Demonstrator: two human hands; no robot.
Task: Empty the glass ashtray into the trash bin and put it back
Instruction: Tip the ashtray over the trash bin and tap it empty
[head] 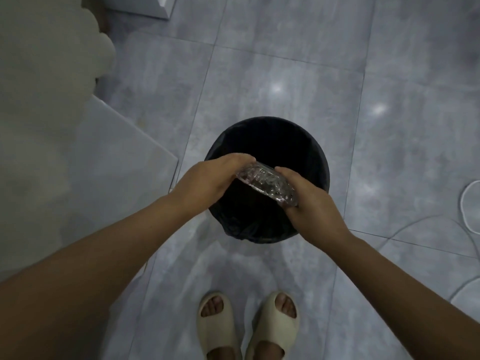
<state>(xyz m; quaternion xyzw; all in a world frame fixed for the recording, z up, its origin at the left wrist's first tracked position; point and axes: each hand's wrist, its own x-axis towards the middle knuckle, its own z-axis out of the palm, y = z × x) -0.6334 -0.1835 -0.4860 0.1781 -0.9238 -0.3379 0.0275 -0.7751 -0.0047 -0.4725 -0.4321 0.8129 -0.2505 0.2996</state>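
2 bare forearms reach in from 7 and 5 o'clock, above 2 feet in pale slides (248, 324) at 6 o'clock on the grey tiled floor (285, 61). The left hand (207, 181) and right hand (310, 203) each close their grip on opposite edges of the glass ashtray (267, 183), which is tilted steeply over the open mouth of the black-lined trash bin (315, 154) at centre frame. A white cable (466, 203) loops on the floor at 3 o'clock.
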